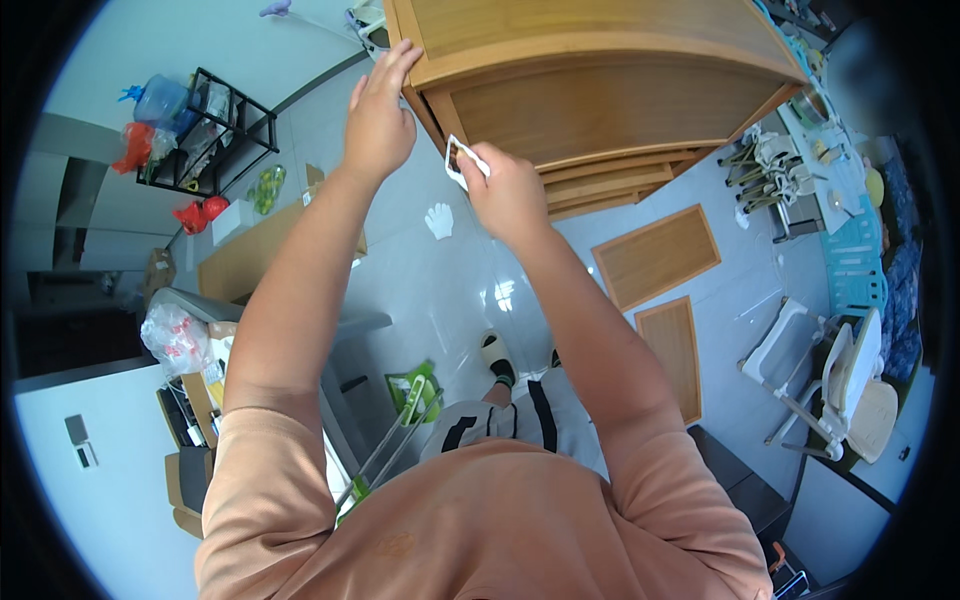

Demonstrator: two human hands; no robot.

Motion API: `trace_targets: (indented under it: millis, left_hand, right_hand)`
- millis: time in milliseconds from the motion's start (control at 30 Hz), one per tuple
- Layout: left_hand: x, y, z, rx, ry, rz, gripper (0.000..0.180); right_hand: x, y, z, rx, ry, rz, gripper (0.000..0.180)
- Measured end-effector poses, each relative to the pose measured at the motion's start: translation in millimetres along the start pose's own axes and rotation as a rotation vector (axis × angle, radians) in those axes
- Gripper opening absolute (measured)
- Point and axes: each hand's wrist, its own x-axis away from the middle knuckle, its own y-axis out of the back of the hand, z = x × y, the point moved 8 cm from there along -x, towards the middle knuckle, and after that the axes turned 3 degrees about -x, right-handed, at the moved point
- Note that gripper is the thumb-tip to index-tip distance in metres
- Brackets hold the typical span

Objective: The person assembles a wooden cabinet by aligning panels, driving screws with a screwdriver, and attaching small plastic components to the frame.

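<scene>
Both arms are extended forward, the left reaching farther than the right. The left hand (380,125) is held with its fingers straightened and laid against the top left corner of the wooden cabinet (600,110), which is positioned directly ahead; nothing is seen to be gripped. The right hand (510,195), set apart from the left, is closed around a thin white piece (476,161), its material unclear, near the cabinet's front left edge. A white glove (439,221) is seen on the floor below.
</scene>
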Motion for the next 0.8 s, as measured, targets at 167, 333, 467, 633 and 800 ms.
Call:
trace_targets:
  millis: [167, 333, 467, 633, 800]
  left_hand:
    - [37, 6, -9, 0.152, 0.243, -0.085, 0.06]
    - [113, -27, -25, 1.037, 0.851, 0.016, 0.027]
    - [129, -21, -46, 0.962, 0.891, 0.142, 0.024]
    - [123, -9, -83, 0.897, 0.842, -0.021, 0.024]
    - [124, -12, -102, 1.053, 0.914, -0.121, 0.023]
  right_hand:
    - [15, 19, -1, -0.159, -0.044, 0.07, 0.016]
    - [19, 20, -3, -0.295, -0.012, 0.266, 0.021]
    - [27, 10, -20, -0.419, -0.155, 0.581, 0.022]
    - [31, 17, -8, -0.576, -0.214, 0.794, 0.023]
    - [31, 30, 0, -0.754, -0.288, 0.883, 0.024]
